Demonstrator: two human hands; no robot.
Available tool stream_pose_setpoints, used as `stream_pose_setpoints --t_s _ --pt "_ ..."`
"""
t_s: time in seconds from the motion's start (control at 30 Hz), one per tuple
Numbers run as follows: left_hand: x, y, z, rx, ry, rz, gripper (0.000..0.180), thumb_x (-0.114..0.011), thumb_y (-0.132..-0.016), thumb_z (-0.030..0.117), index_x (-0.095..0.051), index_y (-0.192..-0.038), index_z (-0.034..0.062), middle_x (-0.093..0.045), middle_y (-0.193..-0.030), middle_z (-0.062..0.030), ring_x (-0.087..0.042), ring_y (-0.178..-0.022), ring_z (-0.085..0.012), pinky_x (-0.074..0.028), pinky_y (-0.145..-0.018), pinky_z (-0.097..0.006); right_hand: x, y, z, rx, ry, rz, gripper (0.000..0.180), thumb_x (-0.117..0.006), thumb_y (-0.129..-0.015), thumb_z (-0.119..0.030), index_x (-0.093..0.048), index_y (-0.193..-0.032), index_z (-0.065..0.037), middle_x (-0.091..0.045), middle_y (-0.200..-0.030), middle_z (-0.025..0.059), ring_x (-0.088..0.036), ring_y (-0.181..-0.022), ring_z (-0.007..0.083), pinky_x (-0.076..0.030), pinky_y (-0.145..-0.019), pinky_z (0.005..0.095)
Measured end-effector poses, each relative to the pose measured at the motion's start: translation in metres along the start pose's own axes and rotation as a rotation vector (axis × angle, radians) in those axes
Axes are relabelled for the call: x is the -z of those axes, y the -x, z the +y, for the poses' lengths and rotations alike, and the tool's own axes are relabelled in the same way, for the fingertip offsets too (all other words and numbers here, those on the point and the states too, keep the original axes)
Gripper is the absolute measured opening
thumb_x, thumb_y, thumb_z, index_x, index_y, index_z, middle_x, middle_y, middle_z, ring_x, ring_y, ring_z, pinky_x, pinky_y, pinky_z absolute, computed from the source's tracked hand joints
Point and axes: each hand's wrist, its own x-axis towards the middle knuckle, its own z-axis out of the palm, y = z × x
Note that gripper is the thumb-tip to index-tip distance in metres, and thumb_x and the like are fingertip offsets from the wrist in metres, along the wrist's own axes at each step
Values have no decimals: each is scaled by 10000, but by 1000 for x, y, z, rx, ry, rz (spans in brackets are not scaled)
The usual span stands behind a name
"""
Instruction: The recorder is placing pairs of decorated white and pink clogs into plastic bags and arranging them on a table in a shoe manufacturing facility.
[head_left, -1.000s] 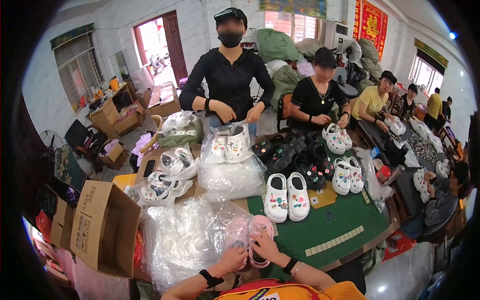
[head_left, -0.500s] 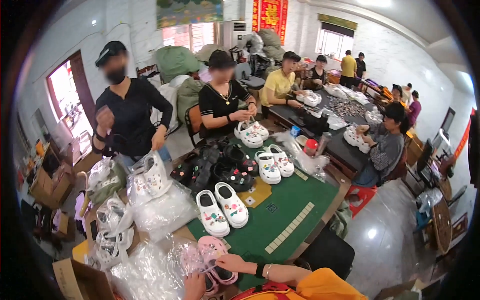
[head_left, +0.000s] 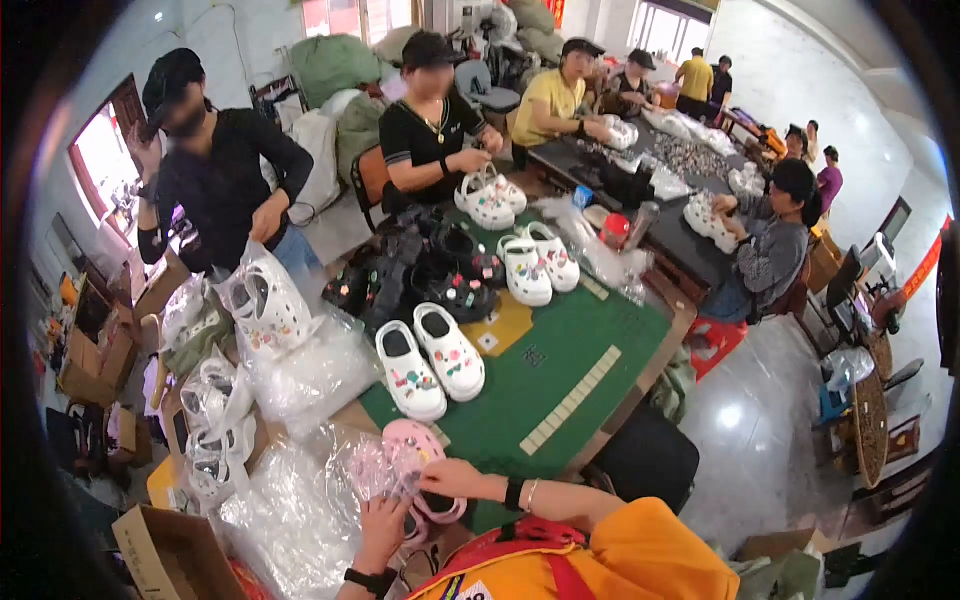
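A pair of pink clogs point(head_left: 408, 440) lies at the near edge of the table, partly covered by clear plastic and by my hands. My left hand point(head_left: 382, 528) rests over the clogs' left side, its fingers closed on a clear plastic bag point(head_left: 372, 468). Just right of it, my right hand point(head_left: 452, 478) pinches the edge of the same plastic above the clogs. Exactly how the bag lies around the clogs is hard to make out. Beyond them stands a pair of white clogs point(head_left: 450, 358) with colourful charms.
More white clogs point(head_left: 528, 270) and several black clogs point(head_left: 440, 285) occupy the green tabletop point(head_left: 580, 370). Clear plastic bags point(head_left: 290, 510) spread at left, above a cardboard box point(head_left: 150, 550). Across the table a person point(head_left: 225, 180) lifts bagged white clogs point(head_left: 270, 310); others sit farther back.
My view has tilted down and shifted. More of my left hand and forearm now shows, and my hands have come closer together on the plastic. The person across raises the bagged white clogs.
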Motion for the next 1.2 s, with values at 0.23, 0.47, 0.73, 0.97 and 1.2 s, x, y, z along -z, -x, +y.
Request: stream_pose_setpoints --t_s 0.23,0.47,0.73,0.97,1.2 --pt "-32 20 -9 189 263 67 166 -517 -750 62 -542 -914 62 -546 -848 -120 -493 -814 -303 -401 -680 -398 7 -22 7 71 -116 1 339 -480 -809 -376 -555 -756 -49 -570 -710 144 -545 -642 308 -429 -581 393" --pt "-9 7 -13 136 145 269 245 -491 -619 -29 -569 -835 55 -472 -790 -119 -472 -761 -300 -408 -680 -371 31 -8 -23 1 74 -43 331 -541 -736 -418 -565 -779 -91 -546 -945 98 -526 -870 257 -415 -701 397" --pt "13 -2 -1 -10 88 119 236 -506 -616 16 -564 -837 75 -490 -825 -88 -479 -753 -278 -413 -649 -350 28 -20 -59 550 378 329 217 -583 -676 -205 -592 -886 -154 -341 -1301 69 -290 -1196 271 -241 -904 502" --pt "30 20 11 -15 65 184 225 -523 -628 16 -577 -827 106 -509 -932 -82 -493 -783 -269 -410 -650 -366 20 -27 -50 364 354 82 243 -522 -740 -159 -555 -975 -106 -520 -1018 132 -479 -973 291 -369 -763 448" --pt "6 43 -24 236 -305 -23 224 -536 -692 72 -645 -866 161 -481 -1102 -121 -454 -947 -275 -361 -738 -440 10 -29 -25 477 -18 -12 268 -448 -744 -70 -558 -988 -85 -555 -851 138 -530 -794 312 -425 -690 396"
